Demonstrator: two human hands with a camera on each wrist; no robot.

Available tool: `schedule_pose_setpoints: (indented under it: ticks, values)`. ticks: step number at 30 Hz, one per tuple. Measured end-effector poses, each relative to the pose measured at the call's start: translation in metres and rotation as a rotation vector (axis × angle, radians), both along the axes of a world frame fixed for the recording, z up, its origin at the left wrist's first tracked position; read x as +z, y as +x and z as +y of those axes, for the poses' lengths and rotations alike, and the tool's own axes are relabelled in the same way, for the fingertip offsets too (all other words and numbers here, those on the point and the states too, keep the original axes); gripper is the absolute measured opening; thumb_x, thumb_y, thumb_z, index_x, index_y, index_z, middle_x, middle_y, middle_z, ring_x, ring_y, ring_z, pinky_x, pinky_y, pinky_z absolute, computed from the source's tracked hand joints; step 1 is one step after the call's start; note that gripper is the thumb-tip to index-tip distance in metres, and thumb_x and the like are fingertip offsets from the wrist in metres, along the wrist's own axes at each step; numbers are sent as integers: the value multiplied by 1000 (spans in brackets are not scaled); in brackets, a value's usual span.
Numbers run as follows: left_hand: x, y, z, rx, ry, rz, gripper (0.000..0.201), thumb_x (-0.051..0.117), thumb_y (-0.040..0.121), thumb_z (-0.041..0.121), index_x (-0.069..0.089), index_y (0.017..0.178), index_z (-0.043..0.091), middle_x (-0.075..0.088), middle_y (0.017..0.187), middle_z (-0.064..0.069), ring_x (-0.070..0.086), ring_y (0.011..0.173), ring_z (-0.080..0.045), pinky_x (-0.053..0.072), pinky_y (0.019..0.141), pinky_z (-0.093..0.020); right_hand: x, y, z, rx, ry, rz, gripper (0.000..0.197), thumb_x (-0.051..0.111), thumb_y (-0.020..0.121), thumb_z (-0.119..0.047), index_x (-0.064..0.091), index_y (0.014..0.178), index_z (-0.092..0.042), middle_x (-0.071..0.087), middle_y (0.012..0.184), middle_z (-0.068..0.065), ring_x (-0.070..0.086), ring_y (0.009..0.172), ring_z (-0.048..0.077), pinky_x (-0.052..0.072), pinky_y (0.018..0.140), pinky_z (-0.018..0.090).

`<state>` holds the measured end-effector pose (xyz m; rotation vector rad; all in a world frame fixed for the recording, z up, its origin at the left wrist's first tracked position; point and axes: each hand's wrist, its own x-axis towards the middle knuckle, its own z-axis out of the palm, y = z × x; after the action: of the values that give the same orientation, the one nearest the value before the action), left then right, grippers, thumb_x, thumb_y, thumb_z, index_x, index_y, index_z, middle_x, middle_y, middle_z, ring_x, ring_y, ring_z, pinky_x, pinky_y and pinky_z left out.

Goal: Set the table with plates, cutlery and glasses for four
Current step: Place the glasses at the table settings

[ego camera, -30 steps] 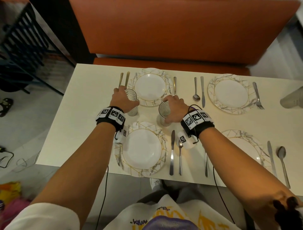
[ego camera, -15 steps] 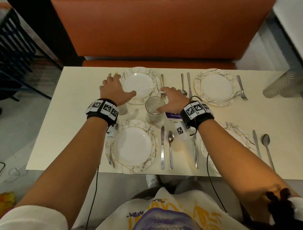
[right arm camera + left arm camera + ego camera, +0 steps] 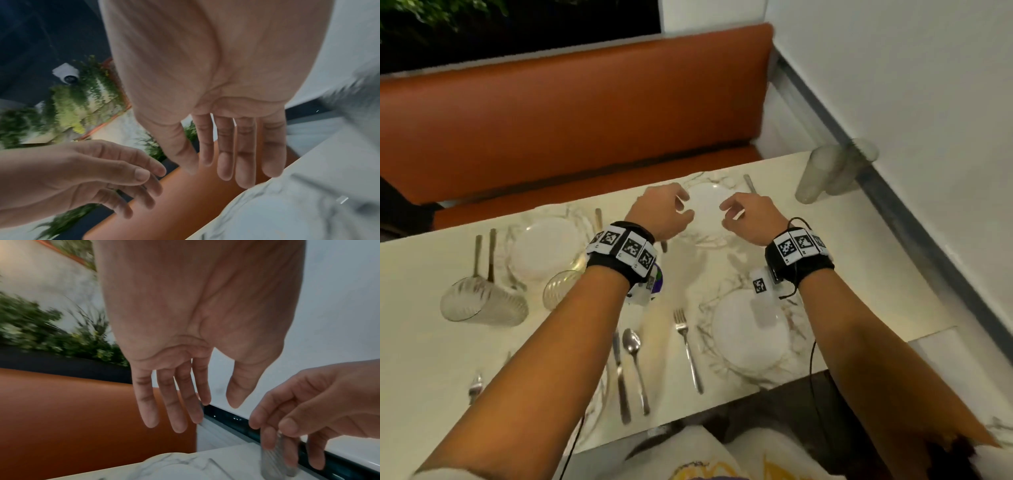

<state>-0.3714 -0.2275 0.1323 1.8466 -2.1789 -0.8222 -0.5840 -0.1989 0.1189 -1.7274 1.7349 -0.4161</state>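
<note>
Both my hands hover empty over the far right plate [image 3: 705, 200]. The left hand [image 3: 681, 209] has loosely curled fingers; in the left wrist view the left hand [image 3: 213, 410] hangs with straight fingers and holds nothing. The right hand [image 3: 729, 216] is open too, and the right wrist view shows the right hand [image 3: 216, 172] with straight fingers. Two ribbed glasses [image 3: 482, 303] [image 3: 561, 289] stand at the left near the far left plate [image 3: 544, 250]. A stack of glasses [image 3: 825, 171] stands at the table's far right corner, apart from the right hand.
The near right plate [image 3: 750, 339] has a fork [image 3: 688, 349] to its left, then a spoon [image 3: 635, 356] and a knife [image 3: 619, 370]. Gold cutlery [image 3: 482, 253] lies at the far left. An orange bench [image 3: 571, 130] runs behind the table, with a white wall [image 3: 911, 102] on the right.
Both hands have let go of the two ribbed glasses, which now stand at the left. The hands have moved right, over the far right plate. The view has turned right.
</note>
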Motion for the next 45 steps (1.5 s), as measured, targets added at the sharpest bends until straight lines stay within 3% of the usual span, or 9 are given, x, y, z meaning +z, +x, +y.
schedule_pose_setpoints:
  ticks: [5, 9, 13, 16, 20, 26, 30, 37, 45]
  values:
    - [-3, -123, -43, -127, -10, 27, 36, 68, 96, 37, 64, 127, 21, 68, 111, 4, 65, 103, -19, 56, 92, -40, -4, -122, -38, -97, -58, 54, 26, 67, 88, -14, 69, 113, -12, 71, 103, 5, 61, 85, 16, 54, 89, 36]
    - [-11, -207, -84, -163, -27, 44, 43, 71, 94, 34, 61, 133, 19, 65, 121, 0, 62, 108, -19, 55, 95, -38, -1, -204, -77, -168, -54, 172, 31, 66, 87, -19, 65, 118, -19, 63, 112, 1, 60, 103, 21, 50, 95, 38]
    - [-25, -272, -118, -183, -23, -1, 67, 77, 89, 38, 48, 146, 18, 51, 141, -7, 52, 128, -25, 46, 105, -40, -9, -264, -120, -156, -64, 354, 62, 63, 71, -37, 53, 131, -25, 56, 130, 7, 48, 123, 34, 42, 105, 46]
    - [-34, -307, -136, -211, 2, -25, 88, 83, 82, 42, 39, 154, 17, 41, 149, -11, 44, 138, -30, 43, 113, -49, -18, -293, -143, -162, -56, 402, 74, 72, 76, -28, 43, 144, -21, 45, 142, 11, 38, 129, 36, 40, 102, 46]
    - [-47, -338, -153, -241, -21, -92, 107, 87, 75, 48, 28, 158, 16, 32, 155, -14, 35, 141, -35, 38, 114, -49, -32, -315, -166, -120, -44, 464, 96, 79, 73, -37, 29, 153, -20, 31, 157, 10, 27, 140, 37, 34, 111, 49]
    - [-68, -364, -169, -298, 18, -139, 130, 90, 68, 56, 13, 163, 13, 21, 168, -10, 25, 151, -34, 34, 120, -53, -50, -323, -182, -50, 48, 507, 111, 80, 72, -37, 13, 158, -22, 14, 165, 9, 14, 150, 36, 26, 117, 56]
    - [-76, -371, -170, -282, 58, -114, 118, 88, 76, 47, 17, 163, 12, 35, 162, -11, 39, 144, -37, 40, 114, -53, -57, -323, -184, -47, 63, 459, 107, 79, 72, -34, 17, 157, -19, 26, 161, 5, 27, 143, 35, 33, 112, 52]
    - [-74, -362, -167, -229, 73, -37, 94, 83, 80, 39, 34, 156, 12, 38, 152, -12, 43, 140, -33, 45, 111, -48, -53, -320, -185, -91, 68, 420, 90, 74, 81, -33, 25, 154, -15, 42, 150, 12, 37, 132, 38, 40, 106, 51]
    - [-44, -286, -145, -29, 37, 123, 86, 86, 78, 40, 44, 150, 16, 49, 139, -8, 51, 128, -26, 45, 106, -39, -35, -273, -168, -120, -4, 396, 91, 78, 76, -40, 33, 151, -15, 41, 147, 15, 35, 136, 38, 38, 110, 49]
